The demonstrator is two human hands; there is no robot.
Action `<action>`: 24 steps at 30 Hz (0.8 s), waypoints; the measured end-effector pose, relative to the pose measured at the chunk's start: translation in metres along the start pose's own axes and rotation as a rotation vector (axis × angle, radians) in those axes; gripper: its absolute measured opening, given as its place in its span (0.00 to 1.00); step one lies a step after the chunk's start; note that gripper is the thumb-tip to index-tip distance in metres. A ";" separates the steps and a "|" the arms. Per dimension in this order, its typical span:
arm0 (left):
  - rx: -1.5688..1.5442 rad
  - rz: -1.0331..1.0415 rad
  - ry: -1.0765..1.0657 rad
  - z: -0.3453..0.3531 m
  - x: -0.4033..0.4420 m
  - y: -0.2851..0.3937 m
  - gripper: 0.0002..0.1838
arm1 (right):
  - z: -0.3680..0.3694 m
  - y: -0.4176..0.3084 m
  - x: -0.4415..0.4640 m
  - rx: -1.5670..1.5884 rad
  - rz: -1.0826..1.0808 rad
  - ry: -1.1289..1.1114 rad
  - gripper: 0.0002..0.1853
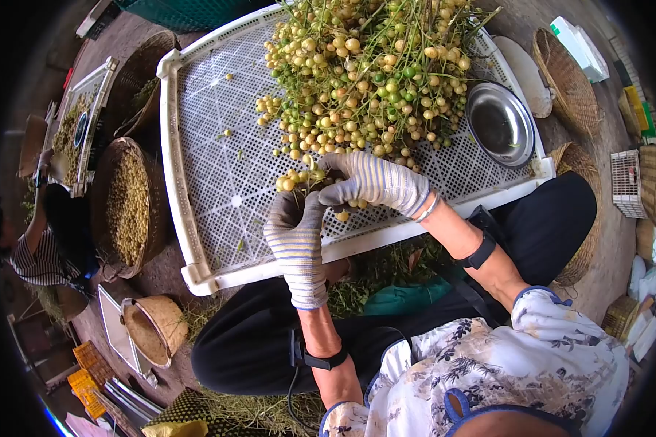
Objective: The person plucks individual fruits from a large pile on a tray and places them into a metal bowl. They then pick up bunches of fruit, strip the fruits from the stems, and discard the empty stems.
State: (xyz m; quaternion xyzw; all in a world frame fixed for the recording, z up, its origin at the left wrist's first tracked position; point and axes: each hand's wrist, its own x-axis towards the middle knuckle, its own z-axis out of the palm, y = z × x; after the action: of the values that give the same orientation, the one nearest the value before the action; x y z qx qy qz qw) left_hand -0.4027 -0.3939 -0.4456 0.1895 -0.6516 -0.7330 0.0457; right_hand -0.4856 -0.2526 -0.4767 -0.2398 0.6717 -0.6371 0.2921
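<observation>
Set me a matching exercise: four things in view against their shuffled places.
1. Heap of round, yellow-green fruit
2. Round, shiny metal bowl
3. Brown woven basket of pale fruit
4. Left hand in striped knit glove

A. Left of the white perforated plastic tray
B. Over the tray's near edge
C. On the tray's far side
D. Right of the heap, on the tray

Pairs: 1-C, 2-D, 3-A, 4-B

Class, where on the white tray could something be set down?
The white tray is mostly bare at left, between its left rim and the fruit pile, bar a few loose fruits. A smaller patch lies between the right hand and metal bowl. The upper middle is crowded.
</observation>
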 end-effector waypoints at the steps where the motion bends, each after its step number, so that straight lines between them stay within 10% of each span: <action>1: 0.012 0.013 0.025 0.004 -0.002 0.001 0.11 | -0.003 -0.019 -0.007 -0.135 0.155 0.008 0.25; 8: -0.187 -0.100 -0.012 -0.012 0.003 -0.005 0.09 | 0.012 0.034 -0.008 1.046 0.207 0.151 0.18; 12: -0.200 -0.061 0.029 -0.006 0.001 0.001 0.07 | 0.005 0.009 -0.014 0.600 0.173 0.065 0.20; 17: -0.198 -0.060 0.062 -0.003 0.002 -0.003 0.06 | 0.012 0.011 -0.016 0.797 0.151 0.132 0.18; 21: -0.374 -0.168 0.003 -0.007 0.002 -0.007 0.06 | 0.029 -0.012 -0.012 0.115 -0.078 0.422 0.10; 24: -0.556 -0.262 -0.047 -0.012 0.002 -0.012 0.01 | 0.031 -0.016 -0.015 0.508 0.088 0.444 0.09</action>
State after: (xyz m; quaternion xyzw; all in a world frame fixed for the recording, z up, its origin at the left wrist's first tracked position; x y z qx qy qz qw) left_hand -0.3982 -0.4044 -0.4589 0.2354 -0.3971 -0.8870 -0.0143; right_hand -0.4539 -0.2655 -0.4605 0.0145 0.5486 -0.8075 0.2163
